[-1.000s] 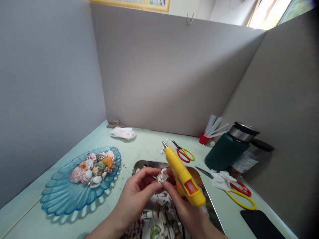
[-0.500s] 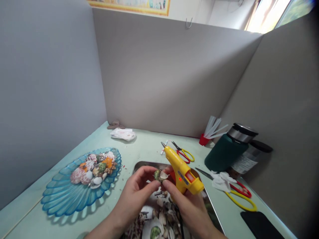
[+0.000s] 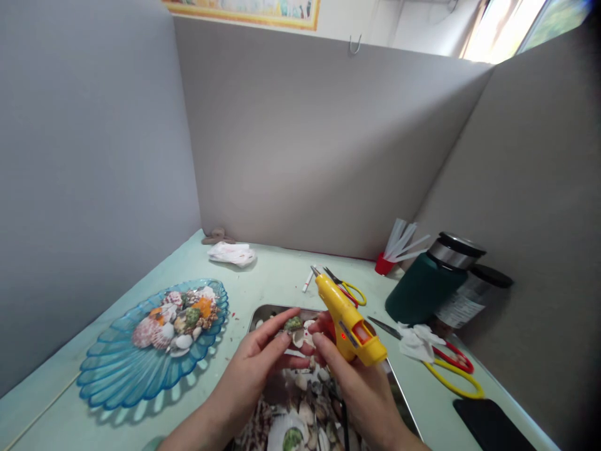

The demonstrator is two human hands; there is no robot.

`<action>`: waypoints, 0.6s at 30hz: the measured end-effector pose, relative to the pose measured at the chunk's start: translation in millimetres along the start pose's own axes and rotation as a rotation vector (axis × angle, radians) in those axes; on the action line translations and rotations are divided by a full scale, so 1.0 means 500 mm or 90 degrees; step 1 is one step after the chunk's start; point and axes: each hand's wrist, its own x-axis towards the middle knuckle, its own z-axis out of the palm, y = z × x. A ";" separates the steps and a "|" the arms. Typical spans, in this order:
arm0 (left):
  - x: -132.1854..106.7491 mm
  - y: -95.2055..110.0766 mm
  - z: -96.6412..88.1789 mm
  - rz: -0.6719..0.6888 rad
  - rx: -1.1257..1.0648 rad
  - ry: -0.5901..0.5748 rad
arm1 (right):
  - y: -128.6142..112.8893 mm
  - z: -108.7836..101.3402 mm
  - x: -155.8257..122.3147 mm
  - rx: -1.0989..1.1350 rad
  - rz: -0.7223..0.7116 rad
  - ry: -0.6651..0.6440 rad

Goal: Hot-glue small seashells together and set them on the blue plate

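Observation:
My left hand (image 3: 256, 354) holds a small green shell (image 3: 293, 324) between its thumb and fingers, above a metal tray (image 3: 265, 308). My right hand (image 3: 357, 382) is closed on a yellow glue gun (image 3: 345, 319), its nozzle pointing away and a red light glowing on its side. A whitish shell piece (image 3: 304, 336) sits between the two hands, near the right thumb and fingertips. Which fingers bear it is partly hidden. Below, the tray holds many loose shells (image 3: 305, 410), among them a large white one with a green patch.
To the left stands a blue scalloped dish (image 3: 126, 369) with a cluster of shells (image 3: 181, 319). Scissors (image 3: 451, 363) with tissue, a dark phone-like slab (image 3: 491, 426) and a green bottle (image 3: 425, 285) are at right. Glue sticks (image 3: 401, 241) stand in a red cup (image 3: 384, 264).
The fingers have spread from their close pinch, and the green shell and whitish piece now show more separately. The glue gun has shifted slightly right in the right hand.

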 end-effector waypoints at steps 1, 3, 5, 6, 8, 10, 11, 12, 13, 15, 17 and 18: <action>0.000 0.000 0.000 -0.001 -0.002 -0.002 | 0.000 0.000 0.000 -0.004 -0.004 0.005; 0.000 0.000 0.001 -0.001 -0.003 -0.003 | 0.001 0.000 0.001 -0.016 -0.009 0.015; 0.001 0.000 0.003 0.007 0.000 -0.002 | 0.000 -0.001 0.000 -0.043 -0.020 0.032; 0.001 0.000 0.004 0.015 0.003 -0.003 | 0.000 -0.001 0.000 -0.058 -0.027 0.037; 0.002 -0.001 0.004 0.028 0.013 -0.006 | -0.002 -0.001 -0.001 -0.082 -0.037 0.041; 0.003 -0.002 0.004 0.027 0.030 -0.008 | -0.003 0.000 -0.002 -0.094 -0.044 0.036; 0.003 -0.001 0.004 0.024 0.038 -0.008 | -0.004 0.000 -0.002 -0.101 -0.049 0.034; 0.004 -0.001 0.003 0.020 0.045 -0.011 | -0.004 0.000 -0.003 -0.111 -0.056 0.030; 0.004 -0.001 0.002 0.020 0.052 -0.014 | -0.003 0.000 -0.003 -0.123 -0.066 0.026; 0.004 0.000 0.001 0.022 0.074 -0.020 | 0.000 -0.001 -0.004 -0.147 -0.085 0.014; 0.004 0.000 0.000 0.027 0.099 -0.014 | 0.004 -0.002 -0.005 -0.162 -0.095 0.000; 0.004 -0.001 0.000 0.028 0.107 -0.008 | 0.006 -0.002 -0.006 -0.164 -0.096 -0.003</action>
